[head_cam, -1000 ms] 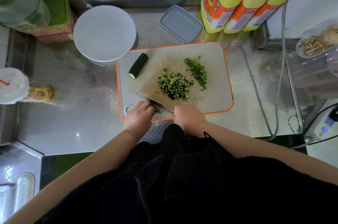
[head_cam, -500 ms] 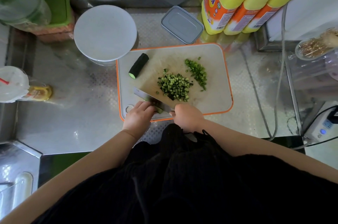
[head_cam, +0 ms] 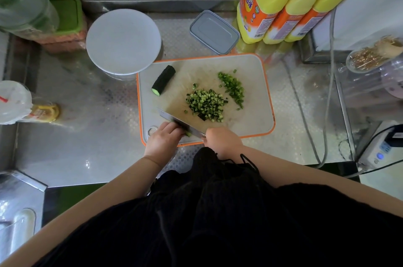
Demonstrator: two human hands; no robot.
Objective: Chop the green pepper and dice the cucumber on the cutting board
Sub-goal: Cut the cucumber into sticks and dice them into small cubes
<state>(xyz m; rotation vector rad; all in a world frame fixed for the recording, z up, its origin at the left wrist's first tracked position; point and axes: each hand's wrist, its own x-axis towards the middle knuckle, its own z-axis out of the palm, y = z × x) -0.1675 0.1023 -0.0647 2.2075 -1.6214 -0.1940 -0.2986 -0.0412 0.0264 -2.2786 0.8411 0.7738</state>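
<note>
Steel knife (head_cam: 174,119) gripped by right hand (head_cam: 222,139) | left hand (head_cam: 164,139) pinning cucumber strip (head_cam: 188,133)

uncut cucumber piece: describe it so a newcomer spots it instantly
Find the orange-rimmed cutting board mid-counter. At its far-left corner, just below the round white lid, lies the cucumber piece. It is the only whole dark-green cylinder; the other greens are small diced heaps.

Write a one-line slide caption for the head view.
Right hand grips knife, left hand steadies cucumber strips; diced cucumber piled on cutting board.
</note>
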